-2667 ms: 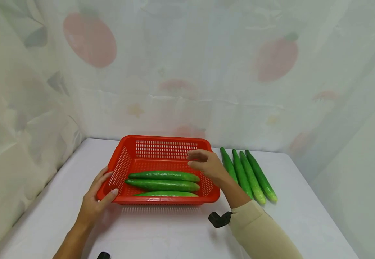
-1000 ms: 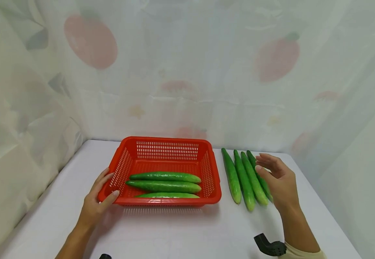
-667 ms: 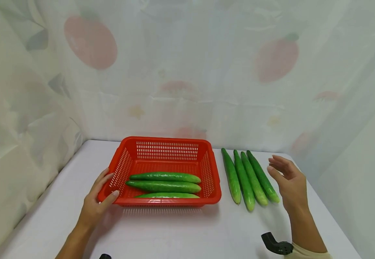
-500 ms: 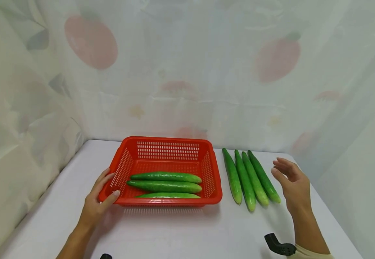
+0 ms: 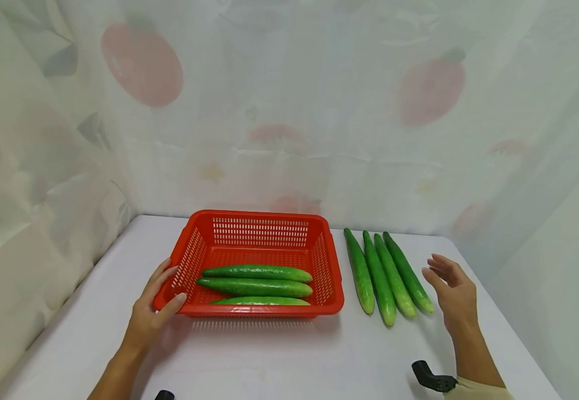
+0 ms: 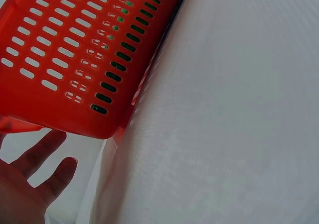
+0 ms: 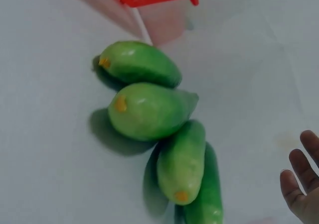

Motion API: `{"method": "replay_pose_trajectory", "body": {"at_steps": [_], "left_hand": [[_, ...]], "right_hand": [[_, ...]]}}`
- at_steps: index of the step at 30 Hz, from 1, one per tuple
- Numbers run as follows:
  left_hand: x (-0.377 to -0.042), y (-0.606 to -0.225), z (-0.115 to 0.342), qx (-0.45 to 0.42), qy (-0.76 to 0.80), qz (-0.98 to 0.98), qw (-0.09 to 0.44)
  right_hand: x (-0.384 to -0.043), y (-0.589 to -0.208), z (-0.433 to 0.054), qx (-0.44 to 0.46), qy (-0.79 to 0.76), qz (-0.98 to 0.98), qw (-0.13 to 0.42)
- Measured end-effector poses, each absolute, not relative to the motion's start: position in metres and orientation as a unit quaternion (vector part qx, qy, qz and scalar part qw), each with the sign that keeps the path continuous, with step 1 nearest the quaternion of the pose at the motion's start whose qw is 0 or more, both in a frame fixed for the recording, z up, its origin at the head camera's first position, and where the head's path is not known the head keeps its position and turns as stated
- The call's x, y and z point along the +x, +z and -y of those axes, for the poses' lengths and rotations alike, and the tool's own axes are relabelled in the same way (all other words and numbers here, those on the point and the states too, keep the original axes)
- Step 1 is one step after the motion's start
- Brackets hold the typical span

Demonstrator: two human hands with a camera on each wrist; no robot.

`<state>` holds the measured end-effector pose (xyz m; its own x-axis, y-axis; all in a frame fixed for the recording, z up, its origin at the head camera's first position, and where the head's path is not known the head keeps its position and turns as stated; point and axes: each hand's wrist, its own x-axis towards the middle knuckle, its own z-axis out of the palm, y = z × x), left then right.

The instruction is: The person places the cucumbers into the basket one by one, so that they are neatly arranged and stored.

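Held the near-left corner of a red basket [image 5: 251, 310] with the left hand [image 5: 144, 322], thumb over the rim and fingers along the outer side. Could not tell how firmly, with the left wrist view showing only part of that hand. Had three green cucumbers [image 5: 254, 287] inside the basket, to the right of the left hand, lying crosswise one behind another, the nearest partly hidden by the front rim.

Held nothing with the right hand [image 5: 453, 288], fingers relaxed and gently curved. Poised that hand over the white counter [image 5: 279, 355], just right of a row of four more cucumbers [image 5: 393, 274] and touching none. Pointed their slim, darker ends away from the wrist and their blunt, paler ends nearer to it. Showed those blunt ends bunched close together in the right wrist view, left of the same hand.

Looked partway along, judging by this layout: three cucumbers already in the basket beside the left hand, four left outside it beside the right, none in the grasp of either. Wore a black device [image 5: 434, 382] at the right wrist. Backed everything, beyond both hands, with pale sheeting [image 5: 289, 111] printed with faded fruit.
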<state>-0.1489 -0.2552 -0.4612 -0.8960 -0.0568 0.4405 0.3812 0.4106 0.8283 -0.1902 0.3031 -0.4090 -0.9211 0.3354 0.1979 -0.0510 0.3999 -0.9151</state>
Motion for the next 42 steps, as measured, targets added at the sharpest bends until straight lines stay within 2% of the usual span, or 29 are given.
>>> {"method": "replay_pose_trajectory", "body": {"at_steps": [16,29,42], "left_hand": [[-0.149,-0.461,0.255,-0.096,-0.524,0.820,0.210],[-0.150,-0.463,0.256,-0.097,-0.523,0.822,0.205],[-0.148,-0.462,0.255,-0.094,-0.517,0.825,0.208]], "right_hand": [[-0.201,-0.439,-0.319,-0.135,0.542,0.818,0.138],[-0.206,-0.463,-0.330,-0.144,0.541,0.825,0.070],[-0.208,-0.477,-0.336,-0.136,0.517,0.844,0.051]]}}
